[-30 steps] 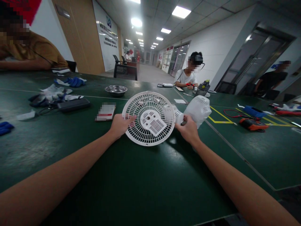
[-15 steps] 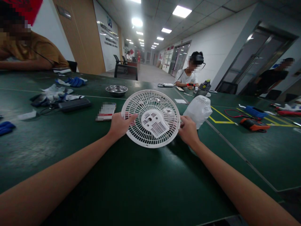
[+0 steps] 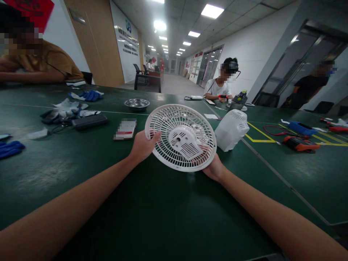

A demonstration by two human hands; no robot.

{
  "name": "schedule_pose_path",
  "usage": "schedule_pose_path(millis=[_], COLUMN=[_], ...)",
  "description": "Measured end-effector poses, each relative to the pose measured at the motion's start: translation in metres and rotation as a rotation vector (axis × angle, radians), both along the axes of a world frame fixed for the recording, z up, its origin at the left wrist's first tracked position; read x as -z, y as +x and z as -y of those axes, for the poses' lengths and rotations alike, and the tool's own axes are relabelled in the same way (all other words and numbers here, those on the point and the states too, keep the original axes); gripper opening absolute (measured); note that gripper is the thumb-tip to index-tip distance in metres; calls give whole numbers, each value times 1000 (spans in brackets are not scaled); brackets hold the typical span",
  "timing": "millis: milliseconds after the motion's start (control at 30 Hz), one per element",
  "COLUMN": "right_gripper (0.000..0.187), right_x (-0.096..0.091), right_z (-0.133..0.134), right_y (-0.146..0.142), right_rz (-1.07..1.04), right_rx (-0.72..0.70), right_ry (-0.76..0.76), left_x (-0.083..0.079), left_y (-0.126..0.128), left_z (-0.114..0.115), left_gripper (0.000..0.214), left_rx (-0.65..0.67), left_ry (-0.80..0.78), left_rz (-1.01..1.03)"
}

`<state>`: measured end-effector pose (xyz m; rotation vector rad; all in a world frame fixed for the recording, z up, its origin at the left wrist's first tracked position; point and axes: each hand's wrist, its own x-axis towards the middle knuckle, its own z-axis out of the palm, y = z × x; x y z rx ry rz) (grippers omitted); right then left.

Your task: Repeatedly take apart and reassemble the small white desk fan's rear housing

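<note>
Left grip [image 3: 144, 145] clasping white grille [image 3: 181, 139]; right grip [image 3: 214, 168] behind it; white plastic casing [image 3: 231, 131] near.

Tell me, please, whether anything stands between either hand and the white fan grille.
Nothing visible does. The left hand grips the white fan grille directly at its left rim. The right hand is behind its right side; bars partly hide the fingers, so their contact is unclear. The white plastic piece stands farther right.

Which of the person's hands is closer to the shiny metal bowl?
The left hand. It holds the white grille by its left rim and sits on the near side of the metal bowl. The right hand, partly behind the grille's lower right, is farther off to the right.
</note>
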<state>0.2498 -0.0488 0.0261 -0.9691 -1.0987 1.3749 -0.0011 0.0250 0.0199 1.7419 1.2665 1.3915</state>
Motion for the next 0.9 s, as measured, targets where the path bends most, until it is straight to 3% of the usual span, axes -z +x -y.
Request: schedule_pose_path(millis=[100,167,333,467,600,700,900], right_gripper=[42,37,35,35,32,32,35], right_x=[0,-1,-5,-4,0,0,-7], right_z=[-3,-5,-3,-1,-3,-4,-4], right_y=[8,15,26,29,33,34,36], right_rz=[52,83,278,415,627,774,997], right_rx=[95,169,289,226,177,136,5], right_ry=[101,159,309,441,582,680,762], left_x=[10,17,20,11,7,8,6], left_y=[-1,-4,-12,-15,-16,-16,-12], left_z=[-7,-13,-22,-22,-25,-28,-26], left_gripper=[42,51,38,41,33,15,15], left_rx=[140,185,323,405,468,445,326], left_ry=[-74,-124,-397,-636,-839,-876,-845], left_rz=[64,219,321,640,640,555,465])
